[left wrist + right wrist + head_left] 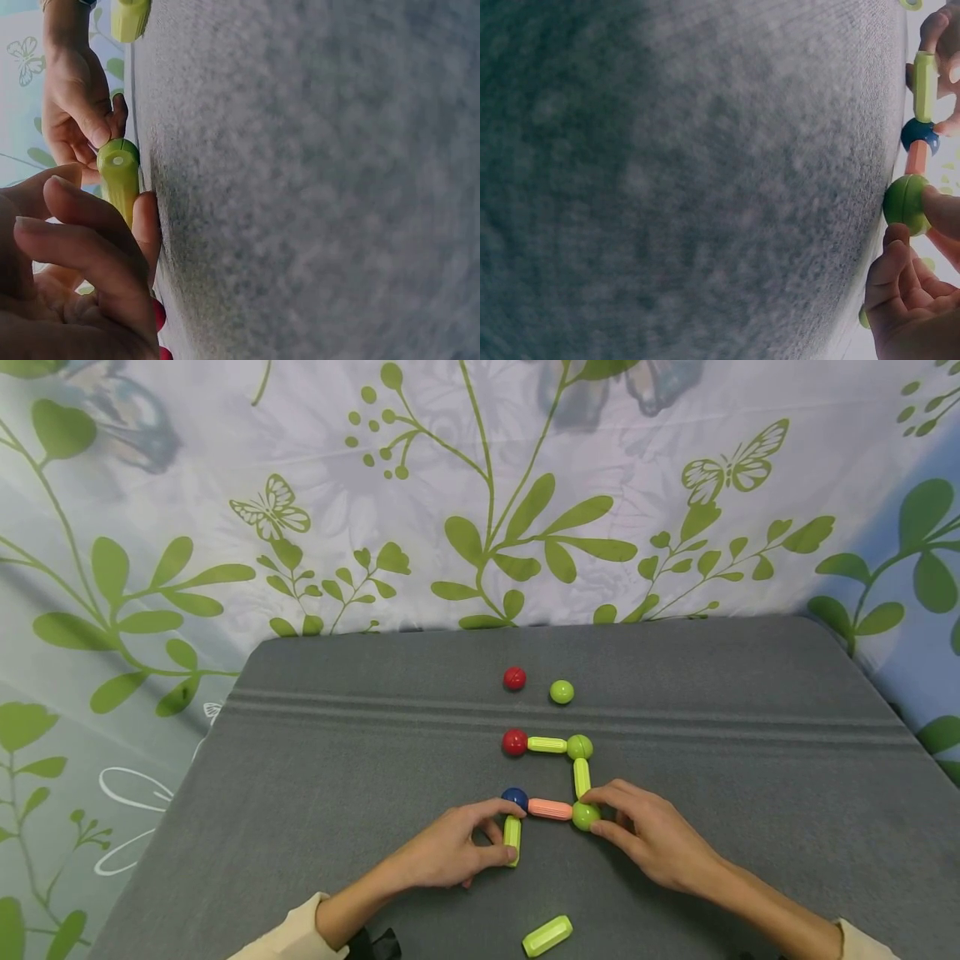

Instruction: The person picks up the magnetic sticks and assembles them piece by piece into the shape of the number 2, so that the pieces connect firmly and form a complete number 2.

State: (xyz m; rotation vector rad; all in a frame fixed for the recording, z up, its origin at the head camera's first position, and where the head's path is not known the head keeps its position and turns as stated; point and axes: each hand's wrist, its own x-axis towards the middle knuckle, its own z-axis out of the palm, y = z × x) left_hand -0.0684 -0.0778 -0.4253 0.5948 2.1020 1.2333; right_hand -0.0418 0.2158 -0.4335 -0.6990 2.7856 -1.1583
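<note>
A chain of magnetic-looking rods and balls lies on the grey table. It runs from a red ball (514, 742) through a yellow-green rod (547, 745), a green ball (580, 747) and a second rod (582, 775) to the near green ball (585, 817). From there a salmon rod (551, 809) reaches a blue ball (513, 795). My left hand (448, 850) pinches a yellow-green rod (512, 838) lengthwise, its far end against the blue ball. Thumb and fingers of my right hand (660, 842) pinch the near green ball, also seen in the right wrist view.
Beyond the chain sit a loose red ball (514, 678) and a loose green ball (562, 692). One loose yellow-green rod (547, 936) lies near the front of the grey table (337, 760). A leaf-patterned cloth (420, 527) hangs behind the table.
</note>
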